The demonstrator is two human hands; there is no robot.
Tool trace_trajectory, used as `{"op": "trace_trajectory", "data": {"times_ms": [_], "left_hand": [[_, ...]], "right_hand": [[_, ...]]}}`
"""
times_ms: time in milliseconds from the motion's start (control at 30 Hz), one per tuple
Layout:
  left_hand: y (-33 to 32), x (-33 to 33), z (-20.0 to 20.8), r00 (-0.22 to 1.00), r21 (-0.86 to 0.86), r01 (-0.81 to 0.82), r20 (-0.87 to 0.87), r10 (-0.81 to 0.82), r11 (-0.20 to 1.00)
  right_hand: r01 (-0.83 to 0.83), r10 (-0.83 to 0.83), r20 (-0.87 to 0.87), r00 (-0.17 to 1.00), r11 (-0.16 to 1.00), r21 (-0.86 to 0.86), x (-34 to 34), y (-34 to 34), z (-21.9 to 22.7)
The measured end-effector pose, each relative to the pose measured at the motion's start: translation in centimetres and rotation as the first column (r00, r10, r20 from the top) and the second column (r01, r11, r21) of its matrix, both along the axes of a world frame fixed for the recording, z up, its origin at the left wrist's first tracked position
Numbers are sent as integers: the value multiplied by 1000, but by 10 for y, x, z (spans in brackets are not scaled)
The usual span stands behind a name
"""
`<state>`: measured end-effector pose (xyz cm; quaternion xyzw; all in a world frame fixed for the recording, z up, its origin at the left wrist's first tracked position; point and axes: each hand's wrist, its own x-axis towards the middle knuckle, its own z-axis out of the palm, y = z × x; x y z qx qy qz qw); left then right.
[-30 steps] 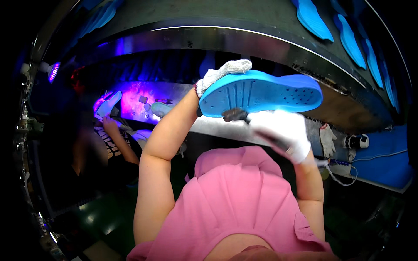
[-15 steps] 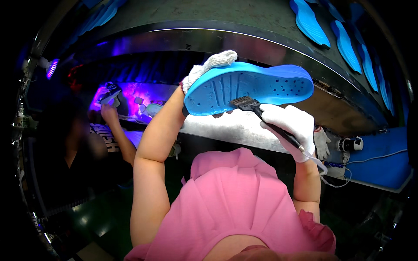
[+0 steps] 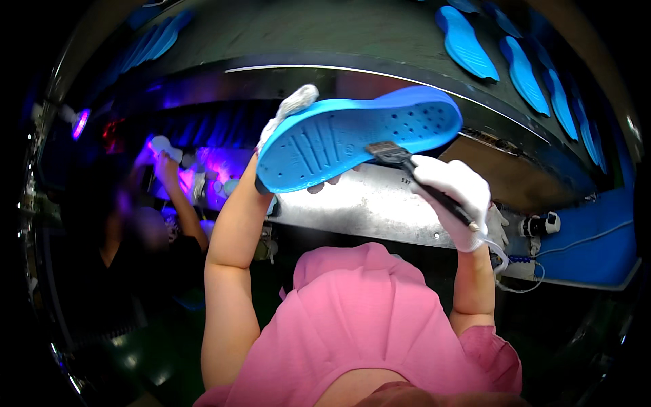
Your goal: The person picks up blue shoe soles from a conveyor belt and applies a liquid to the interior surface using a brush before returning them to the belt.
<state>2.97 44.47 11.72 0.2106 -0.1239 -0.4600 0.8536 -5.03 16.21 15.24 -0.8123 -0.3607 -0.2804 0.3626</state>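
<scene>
A blue shoe sole (image 3: pixel 346 139) is held up before me, its inner face with ridges and small holes turned toward me. My left hand (image 3: pixel 291 107), in a white knit glove, grips it at the left end; some of its fingers are hidden behind the sole. In my white-gloved right hand (image 3: pixel 456 193) is a black-handled brush (image 3: pixel 400 157). The brush's dark bristles touch the sole's near edge around the middle. A pale cord or tube trails from the handle's end by my right wrist.
Several blue soles (image 3: pixel 468 44) lie on the dark conveyor belt (image 3: pixel 325 37) beyond a metal rim. Below the sole is a metal ledge (image 3: pixel 366 207). A co-worker (image 3: pixel 142 230) handles a pale item under purple light at left. A blue board (image 3: pixel 583 251) with a cable is at right.
The sole and my left hand have shifted left, and the sole's left end has dipped slightly. The brush now sits farther right along the sole's near edge.
</scene>
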Motion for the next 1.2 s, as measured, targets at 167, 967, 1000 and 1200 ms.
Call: {"op": "trace_trajectory", "data": {"times_ms": [167, 967, 1000, 1200], "left_hand": [[-15, 46, 37, 978, -220, 136, 183, -96, 966], [374, 221, 17, 485, -396, -470, 631, -606, -789], [393, 230, 12, 540, -311, -441, 658, -526, -842], [439, 272, 4, 480, -144, -487, 780, -402, -862]], "right_hand": [[-259, 276, -56, 959, 943, 209, -10, 6, -2], [455, -47, -630, 775, 733, 505, 6, 71, -77], [503, -47, -684, 728, 714, 487, 6, 75, -79], [575, -92, -707, 701, 660, 484, 3, 83, -85]]}}
